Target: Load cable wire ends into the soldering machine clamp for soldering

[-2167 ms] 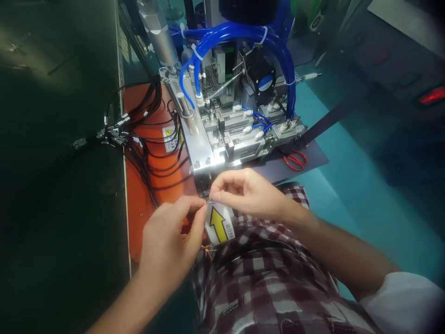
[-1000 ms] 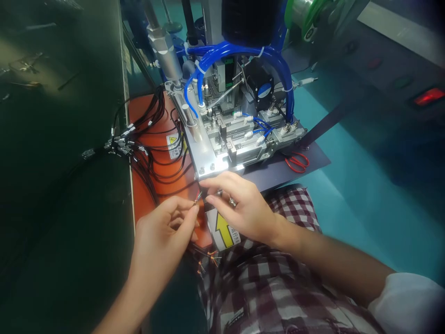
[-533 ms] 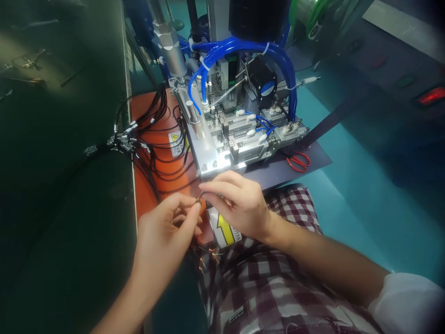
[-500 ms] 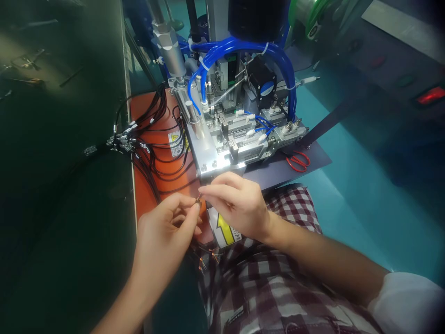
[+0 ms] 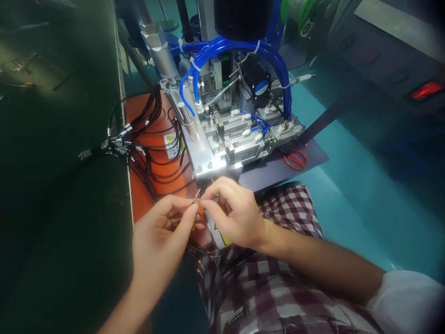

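My left hand [image 5: 170,227] pinches the end of a cable between thumb and forefinger, in front of the machine. Thin stripped wires [image 5: 198,194] fan out from that end, one reddish and others pale. My right hand [image 5: 234,213] is closed with thumb and fingertip on one of these fine wires, almost touching the left fingertips. More cable ends with bared wires [image 5: 200,265] hang below, over my checked clothing. Black cables [image 5: 149,162] with metal-tipped ends lie bunched on the orange board [image 5: 139,109] to the left.
A metal machine [image 5: 222,148] with blue air tubes [image 5: 239,44] stands just beyond my hands. Red-handled scissors [image 5: 295,160] lie on its dark base plate [image 5: 274,178]. A dark green surface [image 5: 62,222] fills the left side. A red lit switch [image 5: 427,91] glows at right.
My right fingertips have shifted down slightly beside the left ones, and the wires now spread apart above the pinch. The whole view has shifted a little, moving the machine leftward.
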### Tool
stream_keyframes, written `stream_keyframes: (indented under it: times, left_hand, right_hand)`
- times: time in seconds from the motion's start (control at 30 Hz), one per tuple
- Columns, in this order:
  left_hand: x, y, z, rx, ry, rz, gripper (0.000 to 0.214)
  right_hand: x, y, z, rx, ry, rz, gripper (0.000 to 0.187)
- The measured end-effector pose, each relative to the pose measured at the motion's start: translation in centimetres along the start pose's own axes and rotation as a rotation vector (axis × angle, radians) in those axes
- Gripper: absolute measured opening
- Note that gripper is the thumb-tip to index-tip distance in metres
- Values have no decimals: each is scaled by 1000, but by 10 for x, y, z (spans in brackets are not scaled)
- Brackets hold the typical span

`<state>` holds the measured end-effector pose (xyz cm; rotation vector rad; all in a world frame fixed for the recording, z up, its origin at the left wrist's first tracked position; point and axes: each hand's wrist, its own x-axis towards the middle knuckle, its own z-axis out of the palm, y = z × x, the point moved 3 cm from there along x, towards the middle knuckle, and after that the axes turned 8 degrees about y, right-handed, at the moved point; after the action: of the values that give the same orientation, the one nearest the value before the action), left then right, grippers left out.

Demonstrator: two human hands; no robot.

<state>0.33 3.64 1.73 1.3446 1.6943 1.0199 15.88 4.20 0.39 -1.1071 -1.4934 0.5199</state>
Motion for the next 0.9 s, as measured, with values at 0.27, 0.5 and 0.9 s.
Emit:
stream_keyframes:
  times: [0.27, 0.5, 0.9]
  left_hand:
    - [2, 3, 0, -38, -58, -81, 22]
    - [3, 4, 1, -39, -101, -87, 25]
    - [1, 0, 0, 80, -123, 0, 23]
  right_hand:
    - [5, 5, -1, 96, -7, 185, 10]
    - [8, 5, -3, 81, -73, 166, 9]
    - [14, 11, -5, 146, -279, 494, 13]
